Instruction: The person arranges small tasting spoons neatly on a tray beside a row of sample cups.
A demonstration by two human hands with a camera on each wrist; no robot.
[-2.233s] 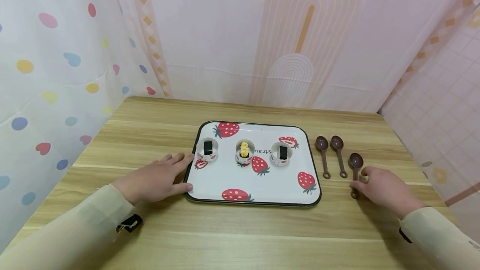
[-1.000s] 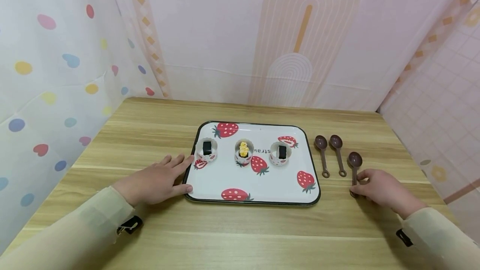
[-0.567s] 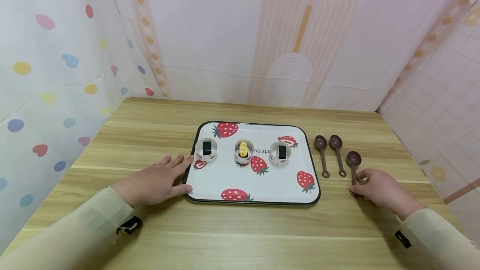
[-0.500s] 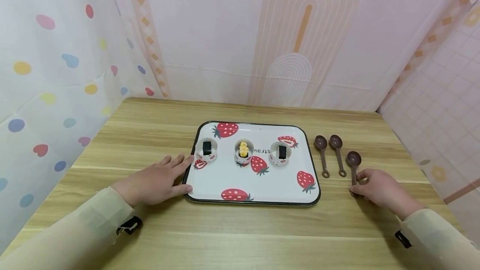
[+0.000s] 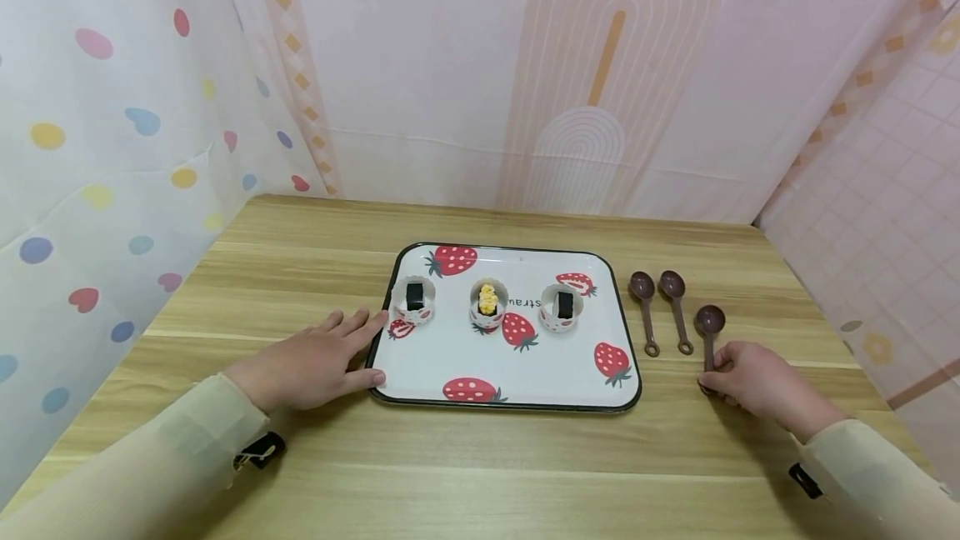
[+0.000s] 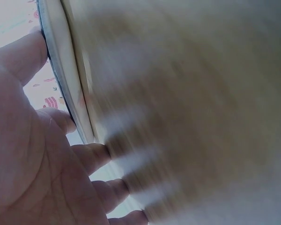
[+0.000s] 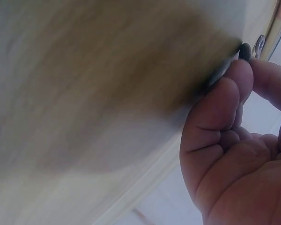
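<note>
My right hand (image 5: pixel 761 377) pinches the handle of a brown measuring spoon (image 5: pixel 709 321) between thumb and fingertips, at the right of the table. Its bowl points away from me, and the handle's end is mostly covered by the fingers. Two similar spoons, the left one (image 5: pixel 642 286) and the middle one (image 5: pixel 672 284), lie just to its left. My left hand (image 5: pixel 307 365) rests with spread fingers against the left rim of a white strawberry-print tray (image 5: pixel 555 369). In the left wrist view, the thumb (image 6: pixel 25 56) lies over the tray's dark edge.
Three small paper cups stand in a row on the tray: a left cup (image 5: pixel 420 317) and a right cup (image 5: pixel 558 324) with black-wrapped pieces, and a middle cup (image 5: pixel 486 323) with a yellow-topped piece. Patterned curtains (image 5: pixel 420 90) enclose the wooden table (image 5: pixel 480 473).
My right thumb and fingers have closed in on the spoon's handle, with the spoon shifting only slightly. The left hand and tray stay in place.
</note>
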